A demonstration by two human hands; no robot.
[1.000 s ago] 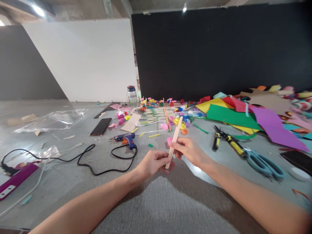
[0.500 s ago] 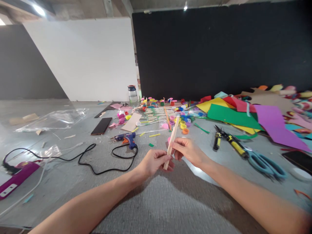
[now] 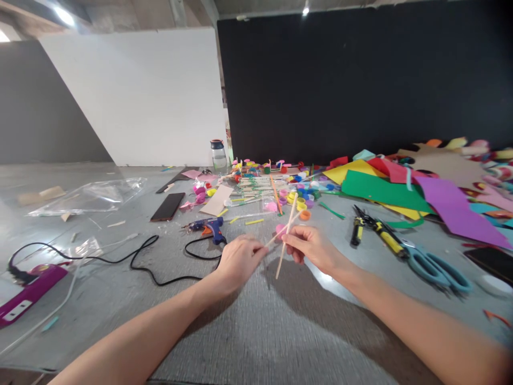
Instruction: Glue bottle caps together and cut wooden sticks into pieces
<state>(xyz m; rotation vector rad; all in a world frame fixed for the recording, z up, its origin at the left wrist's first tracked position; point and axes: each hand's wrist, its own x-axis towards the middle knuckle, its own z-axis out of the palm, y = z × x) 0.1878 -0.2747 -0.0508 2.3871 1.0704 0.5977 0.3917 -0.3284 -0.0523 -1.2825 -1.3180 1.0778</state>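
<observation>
Two thin pale wooden sticks cross each other above the grey table. My right hand (image 3: 306,243) pinches the steeper wooden stick (image 3: 292,213) near its middle, close to the crossing. My left hand (image 3: 241,258) is closed on the lower end of the slanted wooden stick (image 3: 273,239), whose far end passes by the right fingers. Whether the right fingers also grip that slanted stick, I cannot tell. Just behind the sticks lies a pink round piece (image 3: 279,230). A blue glue gun (image 3: 215,230) rests beyond my left hand.
Colourful caps (image 3: 304,203) and a row of sticks (image 3: 256,186) lie ahead. To the right are pliers (image 3: 385,238), blue-handled scissors (image 3: 435,270) and coloured sheets (image 3: 380,190). A black cable (image 3: 144,270), a phone (image 3: 167,207) and a purple power strip (image 3: 34,291) are leftward.
The sticks, held together side by side before, are now spread into a cross. My left hand has moved left and turned over, swinging one stick's lower end out to the left.
</observation>
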